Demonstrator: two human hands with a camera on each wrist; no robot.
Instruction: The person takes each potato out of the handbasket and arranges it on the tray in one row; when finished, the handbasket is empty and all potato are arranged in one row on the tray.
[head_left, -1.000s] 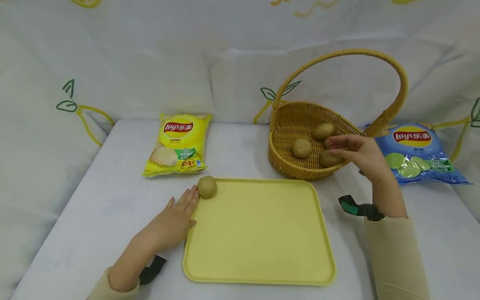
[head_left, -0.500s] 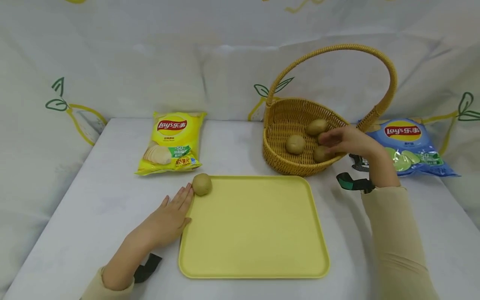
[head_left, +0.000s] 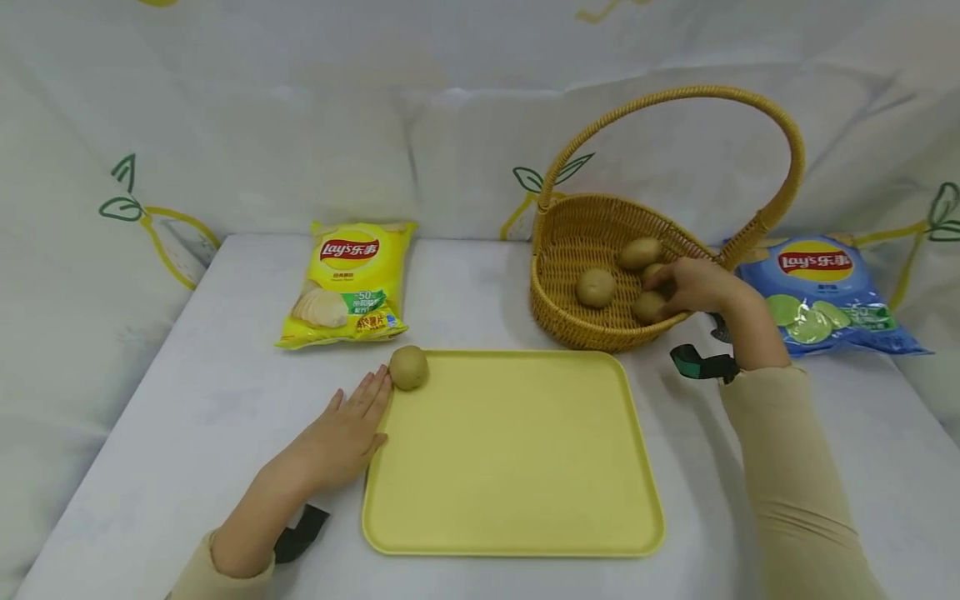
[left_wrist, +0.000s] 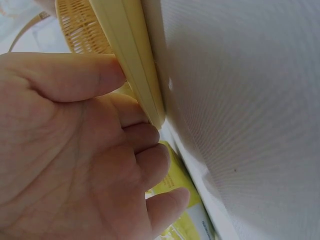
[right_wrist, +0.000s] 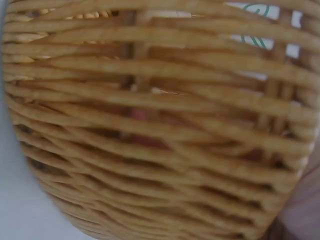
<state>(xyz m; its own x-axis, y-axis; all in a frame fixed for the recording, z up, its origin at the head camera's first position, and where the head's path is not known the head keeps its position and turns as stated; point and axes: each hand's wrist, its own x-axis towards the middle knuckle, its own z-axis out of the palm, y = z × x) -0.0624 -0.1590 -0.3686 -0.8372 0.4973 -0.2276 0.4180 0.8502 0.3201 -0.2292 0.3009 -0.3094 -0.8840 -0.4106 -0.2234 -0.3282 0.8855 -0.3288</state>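
Observation:
My left hand (head_left: 341, 442) lies along the left edge of the yellow tray (head_left: 510, 454), fingers straight, fingertips touching a round potato (head_left: 408, 367) at the tray's back left corner. In the left wrist view the thumb (left_wrist: 80, 75) meets the tray rim (left_wrist: 127, 55). Over the right rim of a wicker basket (head_left: 551, 312) reaches my right hand (head_left: 701, 287), its curled fingers gripping a potato (head_left: 648, 308) inside. Other potatoes lie there, one (head_left: 596, 287) to the left and one (head_left: 640, 252) behind. Woven basket wall (right_wrist: 160, 115) fills most of the right wrist view, hiding the grip.
A yellow Lay's chip bag (head_left: 348, 283) lies behind the tray at left. Right of the basket is a blue Lay's bag (head_left: 825, 292), partly behind the right arm. The basket's tall handle (head_left: 697, 90) arches above it. A white cloth hangs behind.
My right hand has lowered into the basket, and its fingers have curled onto the near-right potato. The left hand stays by the tray corner. The head view has shifted slightly.

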